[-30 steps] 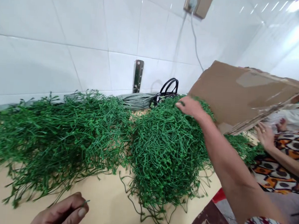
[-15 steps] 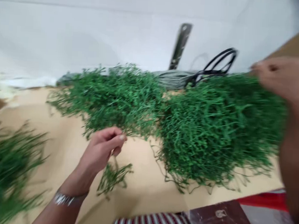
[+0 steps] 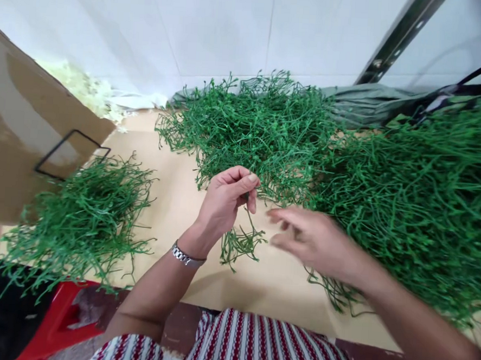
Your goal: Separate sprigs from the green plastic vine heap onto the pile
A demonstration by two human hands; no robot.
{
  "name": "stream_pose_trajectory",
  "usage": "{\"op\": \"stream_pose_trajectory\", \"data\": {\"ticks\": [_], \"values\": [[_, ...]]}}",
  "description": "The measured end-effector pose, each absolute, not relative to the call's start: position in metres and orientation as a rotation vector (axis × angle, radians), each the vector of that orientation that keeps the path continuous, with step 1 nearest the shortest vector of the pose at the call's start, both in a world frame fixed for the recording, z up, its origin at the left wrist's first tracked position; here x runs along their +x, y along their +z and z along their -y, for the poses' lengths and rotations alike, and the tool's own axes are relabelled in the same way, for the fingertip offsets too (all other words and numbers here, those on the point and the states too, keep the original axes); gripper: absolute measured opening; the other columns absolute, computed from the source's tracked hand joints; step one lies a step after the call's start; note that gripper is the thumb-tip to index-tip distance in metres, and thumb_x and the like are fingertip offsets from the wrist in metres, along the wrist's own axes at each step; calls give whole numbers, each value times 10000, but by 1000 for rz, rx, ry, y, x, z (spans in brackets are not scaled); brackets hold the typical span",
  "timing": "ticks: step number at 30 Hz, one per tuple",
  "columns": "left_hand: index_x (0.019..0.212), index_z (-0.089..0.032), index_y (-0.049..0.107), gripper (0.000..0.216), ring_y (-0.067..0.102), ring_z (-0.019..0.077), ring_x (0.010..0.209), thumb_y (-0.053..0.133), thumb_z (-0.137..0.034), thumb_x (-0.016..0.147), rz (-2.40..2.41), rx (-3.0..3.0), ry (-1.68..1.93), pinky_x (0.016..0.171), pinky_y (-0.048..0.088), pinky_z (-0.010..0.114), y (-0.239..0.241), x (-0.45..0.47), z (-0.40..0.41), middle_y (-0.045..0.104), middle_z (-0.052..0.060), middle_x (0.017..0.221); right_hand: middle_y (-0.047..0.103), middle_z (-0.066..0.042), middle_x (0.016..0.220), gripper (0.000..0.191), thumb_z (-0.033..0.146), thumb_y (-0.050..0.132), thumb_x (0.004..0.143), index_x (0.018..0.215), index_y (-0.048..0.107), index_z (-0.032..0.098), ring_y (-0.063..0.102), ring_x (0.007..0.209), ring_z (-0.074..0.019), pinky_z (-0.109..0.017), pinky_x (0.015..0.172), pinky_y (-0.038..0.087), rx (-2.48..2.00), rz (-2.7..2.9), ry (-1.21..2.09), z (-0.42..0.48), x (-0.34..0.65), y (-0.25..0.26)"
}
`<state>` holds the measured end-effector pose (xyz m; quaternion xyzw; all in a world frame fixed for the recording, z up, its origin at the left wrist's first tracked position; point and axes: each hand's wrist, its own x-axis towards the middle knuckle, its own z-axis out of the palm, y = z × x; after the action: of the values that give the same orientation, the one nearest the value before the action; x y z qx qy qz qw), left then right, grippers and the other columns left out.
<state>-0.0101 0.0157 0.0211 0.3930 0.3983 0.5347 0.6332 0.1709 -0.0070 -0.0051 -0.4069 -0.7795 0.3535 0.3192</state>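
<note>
Near the middle of the table, my left hand (image 3: 226, 201) has thumb and fingers closed in a pinch. A green artificial plant sprig (image 3: 242, 242) hangs below it by its thin stem, its branching tips spread just over the table. My right hand (image 3: 306, 235), smeared a little by motion, is to the right of the sprig with thumb and fingers apart and nothing visible between them. Behind my left hand lies a loose heap of green sprigs (image 3: 247, 131). A larger, denser pile (image 3: 418, 212) spreads beyond my right forearm.
Another green pile (image 3: 87, 214) lies at the left, by a cardboard box (image 3: 31, 129) and a black wire frame (image 3: 74, 132). Pale yellow flowers (image 3: 83, 89) sit against the wall. A red stool (image 3: 58, 321) stands below the table edge. A dark metal post (image 3: 399, 40) rises behind.
My right hand has come from above the right-hand pile to beside my left hand. The view has swung left. My left hand still pinches the sprig.
</note>
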Motion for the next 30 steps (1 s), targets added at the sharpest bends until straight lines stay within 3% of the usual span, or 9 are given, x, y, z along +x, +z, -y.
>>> {"op": "stream_pose_trajectory", "data": {"ticks": [2, 4, 8, 12, 18, 22, 26, 30], "values": [[618, -142, 527, 163, 502, 61, 389, 652, -221, 685, -902, 903, 1230, 399, 374, 178, 20, -7, -15, 532, -41, 525, 633, -20, 735, 164, 317, 590, 782, 853, 639, 178, 542, 588, -124, -254, 535, 435, -1062, 2052, 1111, 15, 144, -16], [698, -143, 567, 125, 554, 79, 474, 657, -229, 686, -889, 928, 1219, 464, 420, 190, 18, -8, -13, 569, -20, 601, 573, 1, 630, 207, 297, 482, 850, 768, 609, 154, 492, 534, -97, -224, 498, 407, -1075, 1944, 1253, 17, 128, -26], [1004, -185, 579, 312, 591, 153, 808, 654, -250, 708, -1045, 1198, 1257, 733, 471, 278, 12, -20, 0, 614, 47, 888, 571, -2, 665, 258, 388, 505, 826, 801, 593, 147, 509, 541, -90, -210, 478, 428, -1030, 1614, 1527, 11, 131, -32], [790, -170, 604, 69, 543, 175, 800, 564, -225, 783, -1336, 1766, 1209, 751, 422, 301, 3, -25, 30, 602, 56, 789, 576, 7, 649, 318, 462, 607, 736, 758, 591, 146, 540, 497, -85, -212, 456, 462, -976, 1348, 1715, 7, 142, -28], [746, -173, 595, 59, 547, 170, 734, 542, -152, 765, -1342, 1981, 1041, 699, 402, 291, -18, -15, 53, 616, 44, 724, 589, 12, 648, 329, 461, 670, 674, 742, 586, 151, 563, 480, -86, -217, 441, 489, -950, 1172, 1794, 4, 135, -26], [630, -158, 556, 117, 451, 106, 546, 554, -176, 746, -1423, 1501, 1132, 549, 358, 230, -24, -19, 47, 509, -12, 573, 639, -30, 798, 324, 392, 617, 752, 984, 574, 171, 616, 653, -125, -278, 611, 527, -1013, 1341, 1537, 5, 139, -22], [648, -137, 562, 116, 392, 74, 490, 617, -222, 704, -1351, 1101, 1193, 487, 313, 205, -25, -23, 41, 471, -36, 535, 642, -56, 883, 143, 243, 526, 833, 927, 607, 173, 592, 821, -160, -306, 733, 477, -1043, 1812, 1013, 12, 146, -20], [639, -127, 566, 130, 438, 76, 532, 655, -218, 664, -1232, 923, 1276, 540, 350, 202, -27, -19, 41, 519, -24, 568, 630, -64, 866, 118, 142, 531, 813, 896, 613, 157, 563, 842, -169, -311, 750, 454, -877, 2085, 814, 15, 144, -25]]}}
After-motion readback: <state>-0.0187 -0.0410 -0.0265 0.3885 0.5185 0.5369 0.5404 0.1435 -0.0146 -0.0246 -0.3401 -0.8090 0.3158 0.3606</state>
